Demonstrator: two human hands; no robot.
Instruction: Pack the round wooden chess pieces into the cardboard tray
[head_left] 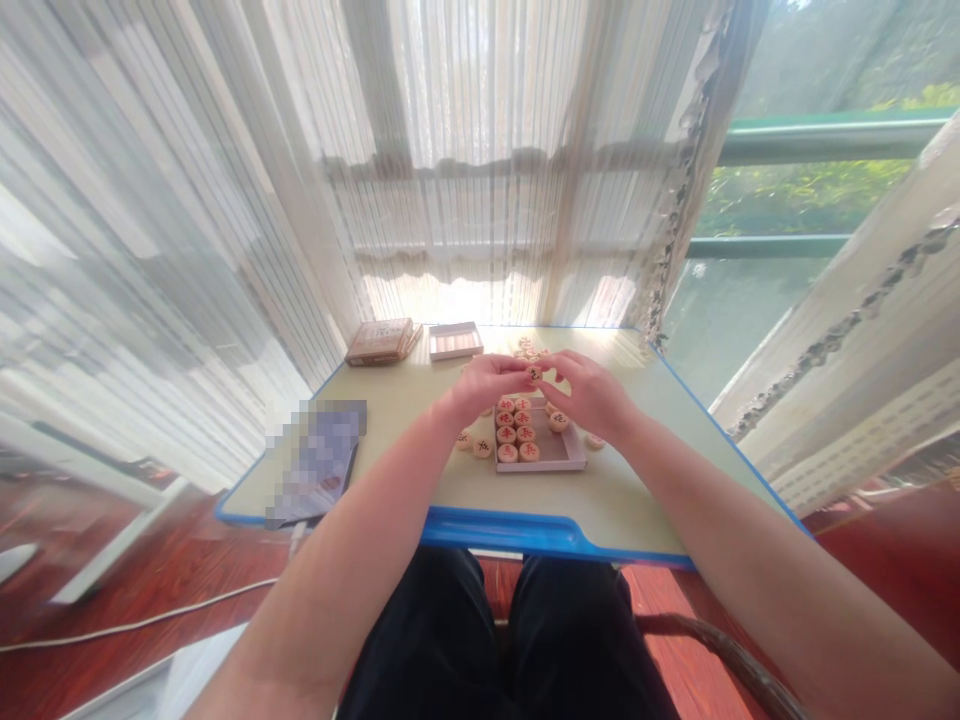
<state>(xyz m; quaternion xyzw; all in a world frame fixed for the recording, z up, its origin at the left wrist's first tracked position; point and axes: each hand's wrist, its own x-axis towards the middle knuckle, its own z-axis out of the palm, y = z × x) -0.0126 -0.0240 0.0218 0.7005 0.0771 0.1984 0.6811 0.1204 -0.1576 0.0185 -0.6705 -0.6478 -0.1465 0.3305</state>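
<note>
My left hand (491, 383) and my right hand (592, 392) meet above a shallow box tray (559, 458) in the middle of the table. Their fingertips pinch one round wooden chess piece (534, 373) between them. Several round pieces (515, 428) marked with red or dark characters lie in rows in the tray's left half. A few loose pieces (474, 443) rest on the table just left of the tray, and one (595, 441) sits at its right. More pieces (527, 347) lie in a heap beyond my hands.
A small table (525, 530) with a blue rim stands against sheer curtains (450, 150). A brown box (381, 341) and a pale box lid (454, 340) sit at the far edge. A blurred booklet (319, 460) lies at the near left. My dark-trousered legs (517, 640) are under the table.
</note>
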